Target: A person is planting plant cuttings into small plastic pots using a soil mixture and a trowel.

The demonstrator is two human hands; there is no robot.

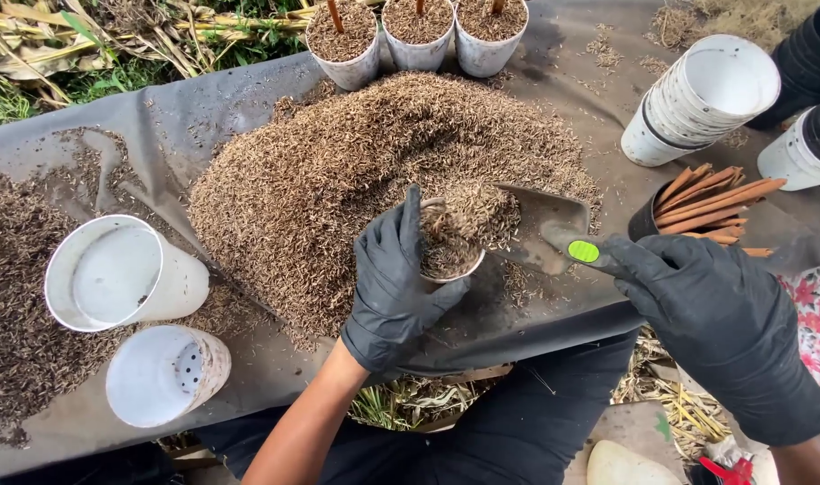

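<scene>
My left hand [394, 283], in a black glove, grips a small white pot [453, 268] that is nearly full of brown husk material. My right hand [711, 310], also in a black glove, holds a metal trowel [545, 229] by its handle, which has a green spot. The trowel's blade rests at the pot's rim and carries husks into the pot. Both sit at the near edge of a large heap of brown husks [338, 171] on a dark plastic sheet [203, 99].
Two empty white pots [122, 274] [163, 375] lie on their sides at the left. Three filled pots [419, 27] with sticks stand at the back. A stack of white pots [697, 99] and a black pot of brown sticks [706, 202] lie at the right.
</scene>
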